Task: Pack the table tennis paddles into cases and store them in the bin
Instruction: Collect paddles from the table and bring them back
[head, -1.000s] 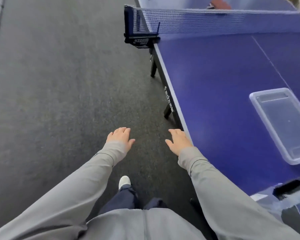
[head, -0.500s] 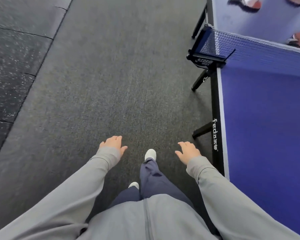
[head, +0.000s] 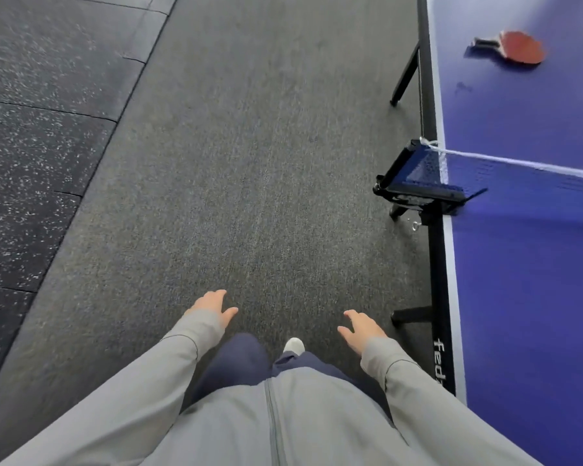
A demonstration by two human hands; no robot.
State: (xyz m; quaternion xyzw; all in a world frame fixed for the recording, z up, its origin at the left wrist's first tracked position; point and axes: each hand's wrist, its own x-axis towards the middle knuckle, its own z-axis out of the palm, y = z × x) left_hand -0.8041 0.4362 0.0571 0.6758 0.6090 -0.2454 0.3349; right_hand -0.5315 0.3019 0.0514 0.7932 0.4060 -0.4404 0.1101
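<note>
At one o'clock on the blue table, a red paddle with dark handle lies flat; your left hand and right hand hang empty, fingers spread.

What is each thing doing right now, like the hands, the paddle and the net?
Left hand: open, holding nothing.
Right hand: open, holding nothing.
Red paddle: lying flat on the table's far half, not in a case.
Net: strung across the table.
Table: standing, unfolded.
</note>
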